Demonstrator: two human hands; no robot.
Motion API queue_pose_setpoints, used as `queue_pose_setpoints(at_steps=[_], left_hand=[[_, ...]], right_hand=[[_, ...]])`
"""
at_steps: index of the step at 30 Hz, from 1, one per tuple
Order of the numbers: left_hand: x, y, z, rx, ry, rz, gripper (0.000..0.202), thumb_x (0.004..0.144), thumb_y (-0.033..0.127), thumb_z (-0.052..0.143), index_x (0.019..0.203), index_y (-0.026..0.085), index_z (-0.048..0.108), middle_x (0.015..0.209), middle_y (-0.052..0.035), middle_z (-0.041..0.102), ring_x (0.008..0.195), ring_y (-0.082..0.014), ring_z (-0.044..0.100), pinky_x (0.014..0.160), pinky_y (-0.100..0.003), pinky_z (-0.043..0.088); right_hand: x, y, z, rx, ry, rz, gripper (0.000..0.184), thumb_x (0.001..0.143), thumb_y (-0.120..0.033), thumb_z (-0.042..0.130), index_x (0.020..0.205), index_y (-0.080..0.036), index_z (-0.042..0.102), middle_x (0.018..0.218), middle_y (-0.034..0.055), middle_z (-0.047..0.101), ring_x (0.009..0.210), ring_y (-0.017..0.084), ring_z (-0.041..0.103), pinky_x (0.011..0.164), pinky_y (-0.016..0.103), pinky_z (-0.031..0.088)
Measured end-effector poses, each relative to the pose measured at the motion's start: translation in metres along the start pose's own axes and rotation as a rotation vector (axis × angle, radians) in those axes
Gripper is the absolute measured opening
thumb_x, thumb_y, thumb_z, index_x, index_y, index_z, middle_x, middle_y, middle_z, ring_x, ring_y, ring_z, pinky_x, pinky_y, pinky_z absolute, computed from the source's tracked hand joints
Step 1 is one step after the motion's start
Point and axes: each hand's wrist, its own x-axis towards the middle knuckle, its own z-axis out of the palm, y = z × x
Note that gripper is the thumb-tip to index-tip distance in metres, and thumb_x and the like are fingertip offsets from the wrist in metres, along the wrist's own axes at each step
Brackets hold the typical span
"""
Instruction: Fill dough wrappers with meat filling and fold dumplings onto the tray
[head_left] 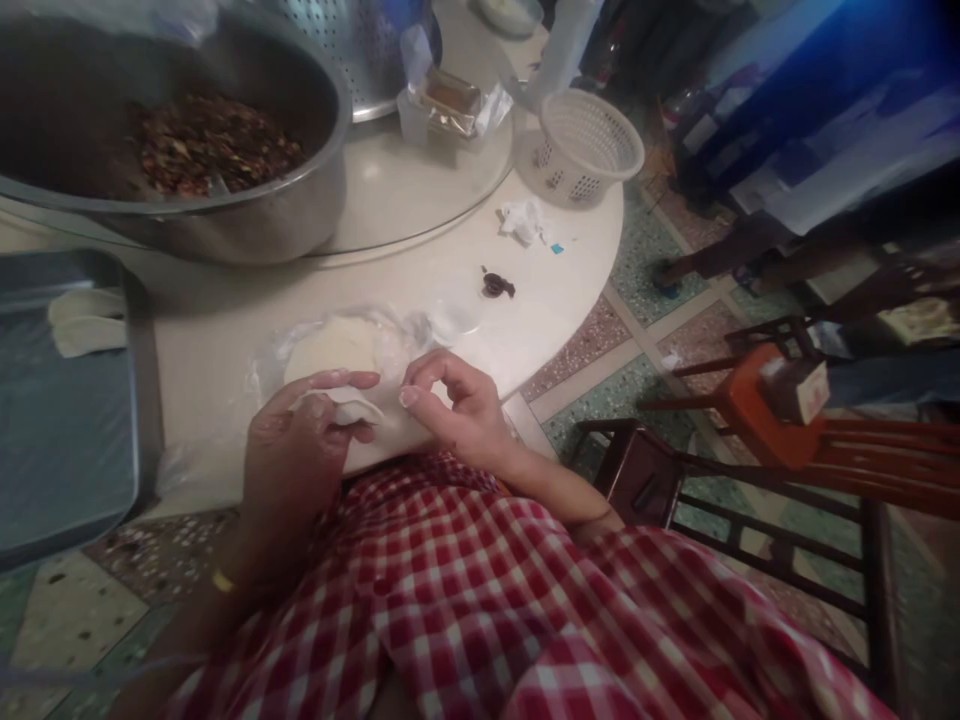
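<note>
My left hand (296,440) is closed around a dumpling (352,405), its pale dough folded over between thumb and fingers. Just to the right and apart from it, my right hand (465,410) has thumb and index fingertips pinched together, white flour on the thumb; nothing shows between them. Beyond my left hand, pale round dumpling wrappers (334,345) lie on a clear plastic bag (262,365). A grey metal tray (67,430) at the left holds folded dumplings (88,322) near its far right corner. Dark chopped filling (217,145) sits in a large steel bowl (300,225).
A white plastic basket (589,150) stands near the table's right edge. Nearer lie a crumpled tissue (523,220) and a small dark object (495,285). A glass turntable (442,190) carries a plastic container (450,110). Wooden chairs (780,410) stand on the right.
</note>
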Motion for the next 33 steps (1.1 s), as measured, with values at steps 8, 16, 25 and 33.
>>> queue_pose_setpoints(at_steps=[8,16,25,33], left_hand=[[-0.005,-0.006,0.003,0.05,-0.025,0.092,0.011,0.075,0.018,0.067,0.081,0.022,0.076,0.091,0.0012,0.081,0.058,-0.0083,0.069,0.054,-0.014,0.058],[-0.013,0.002,0.011,0.071,-0.065,0.106,0.017,0.073,0.018,0.067,0.081,0.026,0.08,0.095,0.0031,0.081,0.062,-0.0073,0.069,0.06,-0.014,0.059],[-0.005,-0.006,0.001,0.06,-0.122,0.035,0.015,0.072,0.026,0.073,0.084,0.025,0.082,0.097,-0.0003,0.081,0.062,-0.0098,0.069,0.058,-0.016,0.059],[0.001,-0.018,-0.009,0.143,-0.171,-0.01,0.029,0.068,0.028,0.082,0.097,0.024,0.08,0.071,0.0028,0.076,0.059,-0.0094,0.067,0.06,-0.015,0.056]], right_hand=[[-0.002,-0.003,-0.014,-0.354,-0.103,-0.164,0.016,0.095,-0.035,0.062,0.091,-0.023,0.072,0.095,0.0033,0.069,0.095,0.016,0.065,0.089,0.032,0.055],[-0.002,-0.006,-0.02,-0.406,-0.182,-0.245,0.012,0.095,-0.024,0.062,0.09,-0.018,0.071,0.094,0.0036,0.069,0.093,0.015,0.063,0.089,0.035,0.054],[0.003,-0.004,-0.023,-0.324,-0.247,-0.163,0.01,0.092,-0.029,0.067,0.09,-0.019,0.071,0.095,0.0052,0.069,0.094,0.019,0.064,0.091,0.037,0.054],[0.006,-0.002,-0.024,-0.155,-0.266,0.074,0.012,0.089,-0.027,0.064,0.081,-0.02,0.07,0.09,0.0011,0.067,0.091,0.014,0.062,0.091,0.034,0.051]])
